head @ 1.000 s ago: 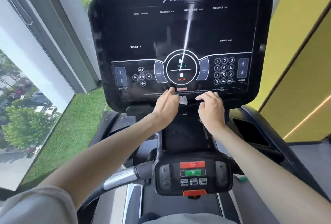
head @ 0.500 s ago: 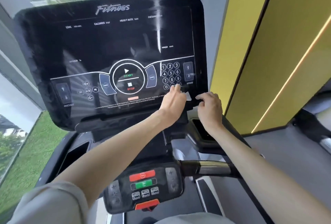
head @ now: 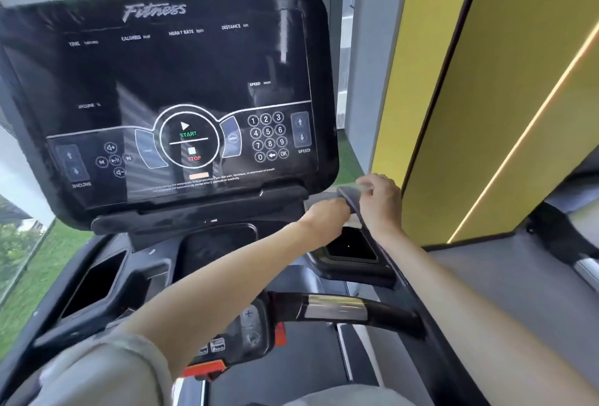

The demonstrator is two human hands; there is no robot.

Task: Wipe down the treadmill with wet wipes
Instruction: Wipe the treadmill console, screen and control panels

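Hands: 2 – left hand [head: 327, 216], right hand [head: 381, 201]. Wet wipe [head: 364, 186]: 1, pale, blurred, at right hand's fingertips. Console screen [head: 168, 88]: 1, left of both hands. Number keys [head: 267, 136]: 10, up-left of left hand. Arrow-key pairs: 2 – SPEED pair [head: 300, 130] near left hand, INCLINE pair [head: 72, 164] far left. Cup recesses: 2 – right recess [head: 351, 245] just below hands, left recess [head: 94, 279] far left. Handlebar [head: 337, 306]: 1, below hands. Yellow wall panels [head: 505, 113]: 2, right of right hand.

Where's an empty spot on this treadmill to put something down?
The left pocket, below the screen, looks bare; so does the middle tray under it. Crowded: the right pocket, with the left hand and right hand holding the wipe above it.
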